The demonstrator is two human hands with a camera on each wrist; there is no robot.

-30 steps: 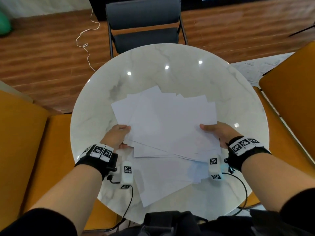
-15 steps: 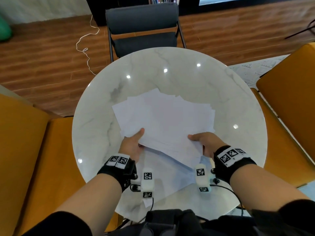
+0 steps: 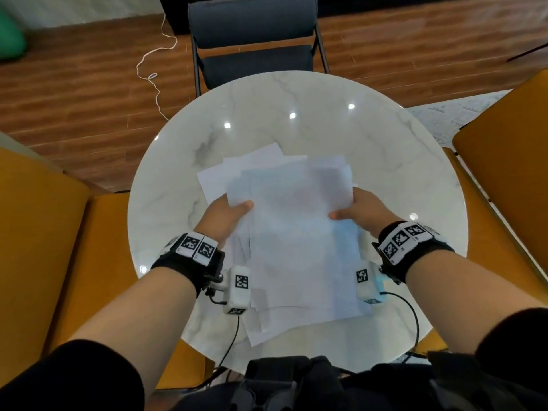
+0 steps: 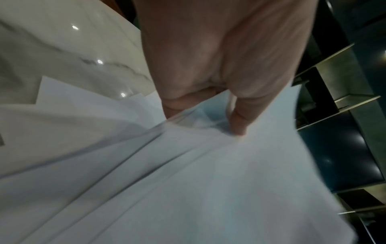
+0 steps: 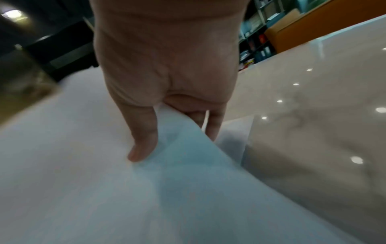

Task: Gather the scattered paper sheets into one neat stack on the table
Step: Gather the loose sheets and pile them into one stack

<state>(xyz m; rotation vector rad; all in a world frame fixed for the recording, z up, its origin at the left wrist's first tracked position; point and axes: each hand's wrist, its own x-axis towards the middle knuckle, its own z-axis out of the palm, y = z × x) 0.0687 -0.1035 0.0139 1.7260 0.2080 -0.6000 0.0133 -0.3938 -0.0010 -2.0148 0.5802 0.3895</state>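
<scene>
A loose bundle of white paper sheets [image 3: 296, 221] is tilted up over the round marble table [image 3: 400, 161], its edges uneven and fanned. My left hand [image 3: 228, 212] grips the bundle's left edge, thumb on top and fingers underneath. My right hand [image 3: 355, 209] grips the right edge the same way. In the left wrist view the thumb [image 4: 240, 122] presses on the top sheet [image 4: 229, 181] above several fanned edges. In the right wrist view the thumb [image 5: 142, 145] lies on the paper [image 5: 104, 189] with fingers curled below. More sheets [image 3: 261, 330] lie flat on the table under the bundle.
A dark folding chair [image 3: 255, 40] stands at the table's far side. Orange seats [image 3: 44, 232] flank it left and right [image 3: 504, 161]. A white cord [image 3: 154, 69] trails on the wooden floor. Wrist camera cables hang near the table's front edge.
Both hands have drawn closer together and lifted the sheets from a flat spread into a narrower, raised bundle, turned lengthwise toward me.
</scene>
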